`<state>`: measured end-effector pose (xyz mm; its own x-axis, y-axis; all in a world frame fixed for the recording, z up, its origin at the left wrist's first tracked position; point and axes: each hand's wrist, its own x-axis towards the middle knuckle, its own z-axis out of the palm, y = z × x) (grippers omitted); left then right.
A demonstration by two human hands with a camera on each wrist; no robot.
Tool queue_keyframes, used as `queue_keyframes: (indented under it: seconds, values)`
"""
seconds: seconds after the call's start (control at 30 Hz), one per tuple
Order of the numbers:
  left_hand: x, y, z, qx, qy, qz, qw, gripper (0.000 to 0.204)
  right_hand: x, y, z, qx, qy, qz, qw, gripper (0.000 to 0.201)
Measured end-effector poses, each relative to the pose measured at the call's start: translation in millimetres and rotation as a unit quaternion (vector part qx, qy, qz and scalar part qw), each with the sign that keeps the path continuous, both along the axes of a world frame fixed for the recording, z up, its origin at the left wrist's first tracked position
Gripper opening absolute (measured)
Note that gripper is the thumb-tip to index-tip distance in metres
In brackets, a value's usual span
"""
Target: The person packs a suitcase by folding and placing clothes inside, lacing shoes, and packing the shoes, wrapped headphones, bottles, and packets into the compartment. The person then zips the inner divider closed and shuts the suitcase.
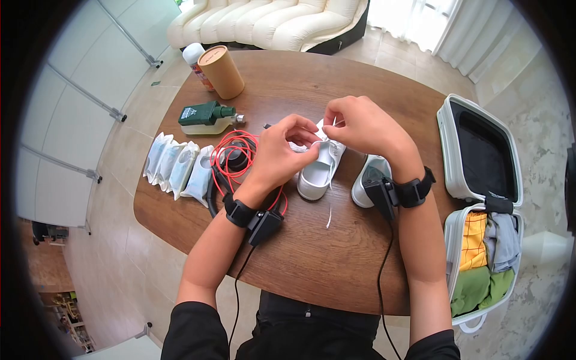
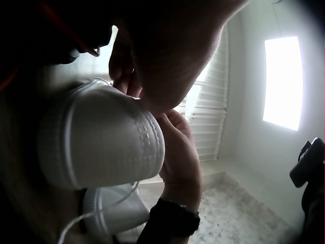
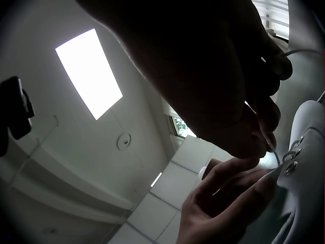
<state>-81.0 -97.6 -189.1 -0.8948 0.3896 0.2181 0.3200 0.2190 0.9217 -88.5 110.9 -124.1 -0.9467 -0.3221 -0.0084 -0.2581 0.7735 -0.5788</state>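
Observation:
A white lace-up shoe [image 1: 312,188] stands on the table with its heel toward me. At its eyelets my left hand [image 1: 282,151] pinches the edge of the upper; in the right wrist view the left thumb [image 3: 261,189] lies right by the metal eyelets [image 3: 291,168]. My right hand [image 1: 367,125] pinches a thin white shoelace [image 3: 268,138] just above those eyelets. Another stretch of lace [image 2: 101,211] hangs down the shoe's side in the left wrist view. The second white shoe [image 1: 361,191] sits to the right, partly behind my right wrist's camera.
Red cable [image 1: 223,144] coils around a dark object on the left, beside several white-and-blue packs [image 1: 180,171]. Farther back are a green-topped bottle [image 1: 204,117], a cardboard tube [image 1: 223,75] and a white-capped can [image 1: 195,57]. An open suitcase [image 1: 451,240] with folded clothes lies right.

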Motion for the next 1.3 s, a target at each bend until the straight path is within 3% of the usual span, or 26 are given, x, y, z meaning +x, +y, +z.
queue_keyframes:
  seconds: [0.47, 0.63, 0.67, 0.73, 0.87, 1.13, 1.3]
  values:
    - [-1, 1, 0, -0.021, 0.02, 0.023, 0.999, 0.025, -1, 2, -9, -0.027, 0.046, 0.021, 0.998, 0.022]
    - [-2, 0, -2, -0.028, 0.014, 0.033, 0.999, 0.021, 6, -5, -4, 0.014, 0.138, 0.003, 0.99, 0.02]
    - [-3, 0, -2, -0.028, 0.01, 0.032, 0.999, 0.021, 7, -7, 1, 0.014, 0.138, 0.003, 0.99, 0.02]
    - [-4, -1, -4, -0.022, 0.002, 0.03, 0.999, 0.022, 10, -12, 13, 0.06, -0.023, 0.021, 0.998, 0.017]
    - [-6, -2, -6, -0.008, -0.026, 0.028, 0.999, 0.026, 12, -20, -2, 0.106, 0.017, 0.025, 0.994, 0.016]
    - [-14, -5, -16, 0.031, -0.053, 0.014, 0.998, 0.026, 29, -49, -15, 0.175, 0.146, -0.063, 0.972, 0.01]
    - [-16, -9, -15, 0.104, -0.121, -0.011, 0.987, 0.027, 34, -61, -16, 0.178, 0.128, -0.108, 0.97, 0.008]
